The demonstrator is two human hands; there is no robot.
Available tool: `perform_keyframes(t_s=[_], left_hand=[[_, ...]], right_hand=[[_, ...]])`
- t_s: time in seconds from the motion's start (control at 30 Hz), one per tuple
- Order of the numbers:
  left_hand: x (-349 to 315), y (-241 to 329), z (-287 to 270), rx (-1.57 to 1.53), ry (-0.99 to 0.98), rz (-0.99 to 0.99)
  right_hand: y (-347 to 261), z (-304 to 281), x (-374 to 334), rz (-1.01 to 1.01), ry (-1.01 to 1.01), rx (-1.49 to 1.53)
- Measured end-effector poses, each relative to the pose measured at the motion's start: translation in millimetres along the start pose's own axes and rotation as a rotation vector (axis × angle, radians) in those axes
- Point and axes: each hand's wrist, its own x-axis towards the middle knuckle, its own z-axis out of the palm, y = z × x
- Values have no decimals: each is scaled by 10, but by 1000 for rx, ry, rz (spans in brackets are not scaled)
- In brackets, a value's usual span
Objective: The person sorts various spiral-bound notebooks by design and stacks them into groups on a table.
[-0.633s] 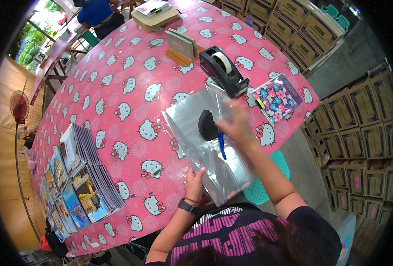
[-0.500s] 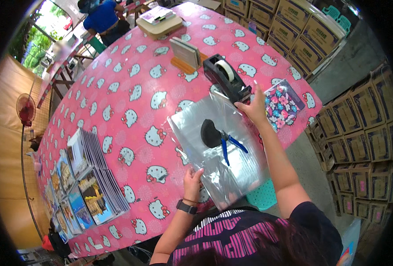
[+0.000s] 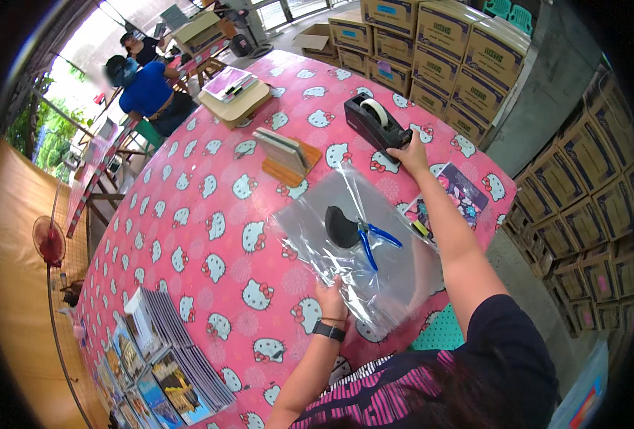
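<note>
My right hand (image 3: 411, 157) is closed around the near end of a black tape dispenser (image 3: 367, 123) with a roll of pale tape. My left hand (image 3: 333, 300) pinches the near left edge of a stack of clear plastic sheets (image 3: 395, 286), thumb on top and the other fingers partly hidden. On the plastic lie blue-handled pliers (image 3: 368, 243) and a dark, rounded flat piece (image 3: 341, 227) touching them. Partly covered by my right forearm is a flower-patterned booklet (image 3: 467, 207). A small yellow-and-black object (image 3: 420, 227) sits beside the plastic.
A wooden holder (image 3: 292, 166) with upright cards stands beyond the plastic. Stacked picture booklets (image 3: 174, 372) fill the near left of the pink table (image 3: 224, 286). Farther off is a beige tray (image 3: 234, 104). Cartons (image 3: 467, 71) are piled to the right; a person in blue (image 3: 152, 93) sits beyond.
My right hand has taken hold of the tape dispenser, which now stands farther away, apart from the card holder and plastic. My left hand keeps to the plastic's edge. The view has tilted up.
</note>
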Motion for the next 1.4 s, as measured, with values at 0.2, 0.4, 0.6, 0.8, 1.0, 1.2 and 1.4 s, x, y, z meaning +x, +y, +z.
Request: perform_keyframes(t_s=[0.2, 0.4, 0.6, 0.8, 1.0, 1.2, 1.4], left_hand=[[-184, 303, 71, 108, -20, -46], [-539, 146, -48, 140, -18, -49], [-480, 17, -69, 136, -88, -25], [-542, -360, 482, 70, -213, -44], [-256, -1086, 1594, 180, -190, 91], [-66, -887, 1538, 217, -290, -9], [-280, -75, 577, 611, -294, 109]], right_hand=[[62, -982, -125, -87, -213, -694], [340, -2055, -946, 493, -289, -658], [288, -2505, -1257, 514, -291, 52], [-230, -3623, -1334, 297, 265, 174], [-458, -3780, -1611, 262, 613, 448], [-394, -2925, -1706, 322, 399, 663], [-562, -1590, -1833, 514, 133, 911]])
